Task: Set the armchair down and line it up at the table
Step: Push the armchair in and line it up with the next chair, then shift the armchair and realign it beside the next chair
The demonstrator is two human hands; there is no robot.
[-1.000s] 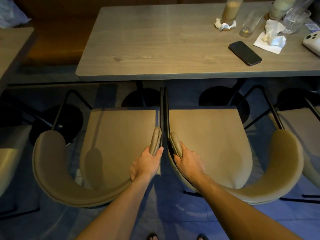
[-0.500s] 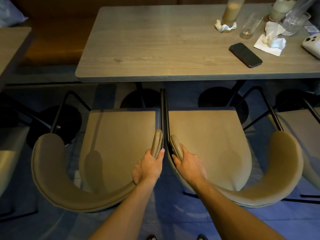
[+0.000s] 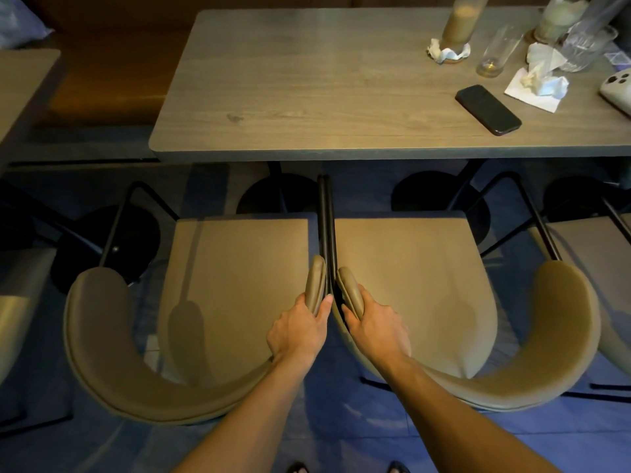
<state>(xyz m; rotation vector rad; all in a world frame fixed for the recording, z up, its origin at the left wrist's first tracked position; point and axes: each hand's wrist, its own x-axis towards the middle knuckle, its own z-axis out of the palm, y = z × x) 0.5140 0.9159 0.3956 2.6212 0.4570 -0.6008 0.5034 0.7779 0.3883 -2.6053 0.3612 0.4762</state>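
Two tan armchairs with black metal frames stand side by side in front of a grey wooden table (image 3: 307, 97). The left armchair (image 3: 235, 285) and the right armchair (image 3: 409, 281) touch along their inner armrests, seats facing the table edge. My left hand (image 3: 300, 331) grips the right armrest pad of the left armchair. My right hand (image 3: 374, 327) grips the left armrest pad of the right armchair. Both chairs' front legs are near the table's black round bases.
On the table's right part lie a black phone (image 3: 488, 109), a white phone (image 3: 618, 93), crumpled napkins (image 3: 539, 83) and several glasses (image 3: 498, 52). Further chairs stand at the far left (image 3: 17, 302) and far right (image 3: 607, 268). A brown bench (image 3: 112, 73) runs behind the table.
Both hands have kept their grip on the armrests. The chairs sit slightly lower in view and the table slightly nearer; the hands shifted a little right.
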